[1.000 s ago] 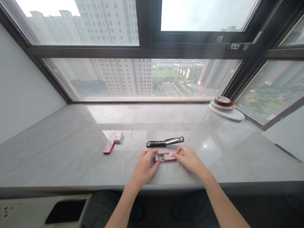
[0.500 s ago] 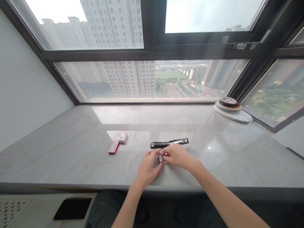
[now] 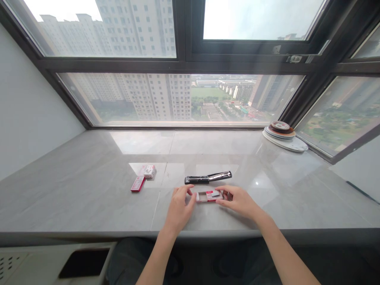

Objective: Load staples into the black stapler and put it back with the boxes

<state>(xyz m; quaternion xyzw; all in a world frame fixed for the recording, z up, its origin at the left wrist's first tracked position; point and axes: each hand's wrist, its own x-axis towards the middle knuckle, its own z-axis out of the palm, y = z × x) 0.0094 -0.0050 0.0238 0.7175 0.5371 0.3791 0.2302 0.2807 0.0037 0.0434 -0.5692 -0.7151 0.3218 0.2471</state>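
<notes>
A small red and white staple box [image 3: 209,193] lies on the counter in front of me, its white tray [image 3: 202,196] partly slid out to the left. My right hand [image 3: 236,201] has thumb and fingers around the box's right end. A small grey piece, perhaps staples, shows on top of the box near those fingers. My left hand [image 3: 181,204] is at the tray's left end, thumb and fingers apart, holding nothing; whether it touches the tray is unclear. Just beyond, a black stapler [image 3: 197,180] lies with its silver top section [image 3: 219,175] swung open.
To the left sit a red flat box [image 3: 138,184] and a white-pink small box [image 3: 149,171]. Stacked round plates [image 3: 280,134] stand in the far right corner by the window. The grey tiled counter [image 3: 97,198] ends at a front edge near my body.
My right hand has moved right, and the hands have parted. The staple box, mostly hidden between them before, now shows lengthwise with its tray partly out. The view has shifted slightly.
</notes>
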